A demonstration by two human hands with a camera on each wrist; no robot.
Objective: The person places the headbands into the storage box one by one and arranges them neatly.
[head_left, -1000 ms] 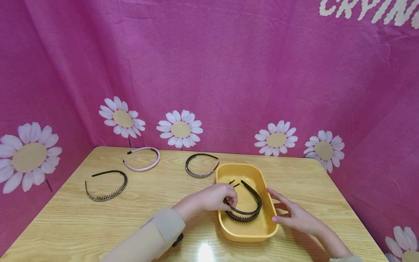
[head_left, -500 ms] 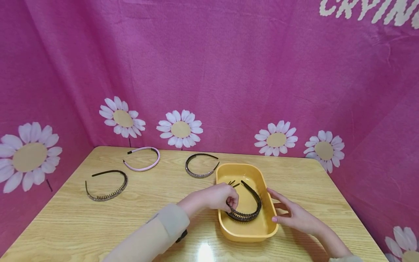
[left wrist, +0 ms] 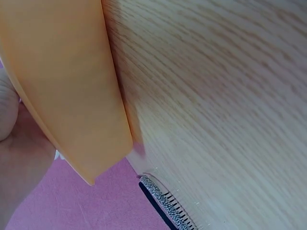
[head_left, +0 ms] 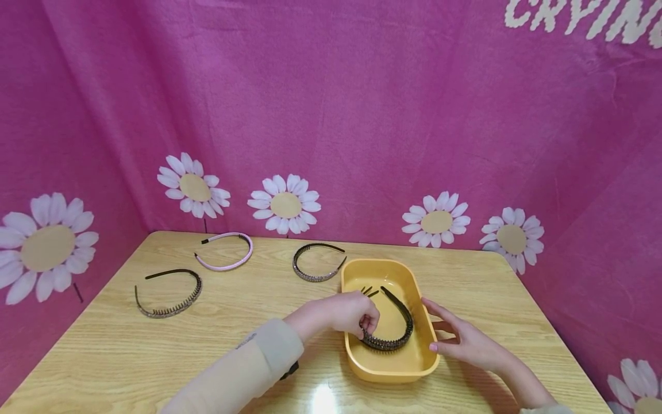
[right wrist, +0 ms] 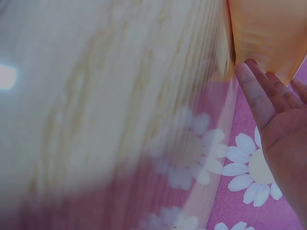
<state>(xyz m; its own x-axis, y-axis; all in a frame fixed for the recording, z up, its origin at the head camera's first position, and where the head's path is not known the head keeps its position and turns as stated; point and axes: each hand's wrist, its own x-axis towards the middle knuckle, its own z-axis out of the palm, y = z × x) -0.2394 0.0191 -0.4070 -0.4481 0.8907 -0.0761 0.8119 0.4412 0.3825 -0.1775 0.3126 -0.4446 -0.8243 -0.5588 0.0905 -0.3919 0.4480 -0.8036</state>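
A yellow plastic bin (head_left: 380, 375) stands on the wooden table, with dark, toothed, glittery headbands (head_left: 390, 345) lying nested inside it. My left hand (head_left: 354, 313) reaches over the bin's left wall and pinches the left part of these headbands with curled fingers. How many it grips is hidden by the hand. In the left wrist view, the bin's outer wall (left wrist: 67, 81) covers the fingertips. My right hand (head_left: 468, 342) rests against the bin's right side, fingers spread and fairly straight. The right wrist view shows the same hand (right wrist: 283, 120) touching the bin's wall (right wrist: 268, 33).
Three headbands lie on the table (head_left: 248, 299) left of the bin: a pink one (head_left: 250, 253) at the back, a dark glittery one (head_left: 296, 267) close to the bin, and another dark toothed one (head_left: 199, 287) farther left. A magenta flowered cloth (head_left: 341, 115) hangs behind.
My left hand has shifted slightly right inside the bin, drawing the headbands closer together. The right hand and the bin have stayed in place.
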